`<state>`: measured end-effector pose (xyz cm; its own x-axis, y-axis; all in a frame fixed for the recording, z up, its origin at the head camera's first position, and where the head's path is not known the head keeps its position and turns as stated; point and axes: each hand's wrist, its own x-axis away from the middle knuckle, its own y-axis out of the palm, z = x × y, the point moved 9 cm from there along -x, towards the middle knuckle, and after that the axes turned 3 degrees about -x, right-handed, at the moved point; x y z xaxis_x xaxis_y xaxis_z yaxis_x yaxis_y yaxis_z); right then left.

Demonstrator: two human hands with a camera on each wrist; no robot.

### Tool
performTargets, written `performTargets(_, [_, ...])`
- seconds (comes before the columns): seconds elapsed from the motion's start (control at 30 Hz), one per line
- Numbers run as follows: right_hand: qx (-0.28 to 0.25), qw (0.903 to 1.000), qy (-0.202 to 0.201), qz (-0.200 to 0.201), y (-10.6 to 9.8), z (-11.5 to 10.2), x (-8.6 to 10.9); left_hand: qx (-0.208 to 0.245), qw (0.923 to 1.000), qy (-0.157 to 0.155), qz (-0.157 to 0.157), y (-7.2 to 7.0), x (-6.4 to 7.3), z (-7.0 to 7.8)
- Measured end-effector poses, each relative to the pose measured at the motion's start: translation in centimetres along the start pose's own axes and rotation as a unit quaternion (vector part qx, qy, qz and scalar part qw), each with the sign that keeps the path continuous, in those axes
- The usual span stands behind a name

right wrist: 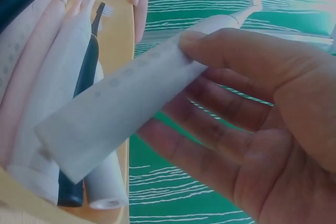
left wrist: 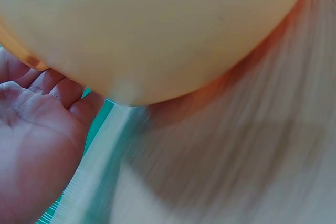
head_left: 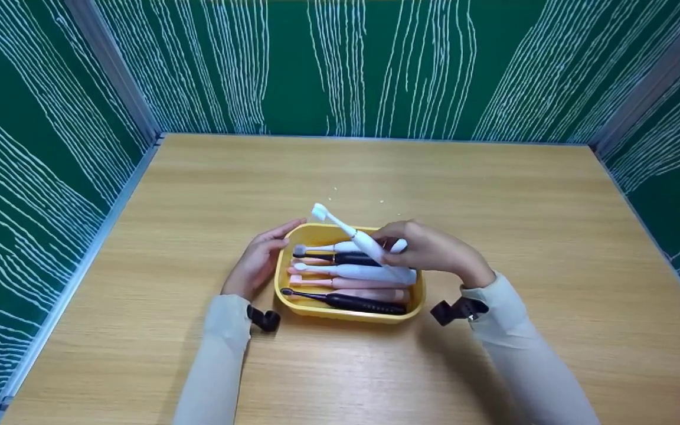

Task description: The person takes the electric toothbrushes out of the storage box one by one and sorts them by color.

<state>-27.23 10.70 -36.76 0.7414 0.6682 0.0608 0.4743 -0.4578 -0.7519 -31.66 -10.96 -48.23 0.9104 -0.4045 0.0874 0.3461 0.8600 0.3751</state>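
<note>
My right hand [head_left: 434,248] pinches a white electric toothbrush [right wrist: 121,103] by its handle, thumb across one side and fingers under the other. The toothbrush [head_left: 366,243] is tilted over a yellow basket [head_left: 346,317], its white brush head pointing up toward the back left. My left hand [head_left: 257,260] lies against the basket's left end, fingers stretched along the outside near the rim. In the left wrist view, the left hand [left wrist: 42,124] shows its palm beside the basket's wall [left wrist: 157,35].
Several electric toothbrushes lie side by side in the basket, including a black one [head_left: 363,303], a pink one [head_left: 363,283] and a white one [head_left: 369,272]. The basket stands on a wooden table [head_left: 198,195]. Green walls [head_left: 293,71] with white lines enclose the table.
</note>
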Motion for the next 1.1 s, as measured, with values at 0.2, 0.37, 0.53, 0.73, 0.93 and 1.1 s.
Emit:
performTargets(0.2, [-0.033, 0.9988, 0.019, 0.031, -0.8, 0.9, 0.5, -0.011, 0.9999, 0.0, -0.013, 0.2, 0.1, 0.0])
performTargets(0.37, [-0.058, 0.997, 0.028, 0.043, -1.2, 1.8, 0.7, -0.025, 0.9997, -0.004, -0.003, -0.1, 0.0, -0.2])
performTargets(0.53, [-0.084, 0.9941, 0.017, 0.066, -1.9, 2.4, 1.1, -0.025, 0.9997, -0.004, -0.001, -0.1, 0.0, -0.3])
performTargets(0.73, [-0.098, 0.9885, -0.012, 0.114, -3.2, 2.9, 1.6, -0.019, 0.9998, -0.007, 0.005, -0.2, 0.0, -0.3])
performTargets(0.93, [-0.11, 0.9787, -0.008, 0.173, -4.5, 4.0, 1.8, -0.013, 0.9999, -0.004, 0.005, -0.1, 0.0, -0.2])
performTargets(1.1, [-0.125, 0.9657, 0.006, 0.227, -5.6, 4.9, 2.1, -0.008, 0.9999, 0.003, -0.008, 0.1, 0.0, 0.0])
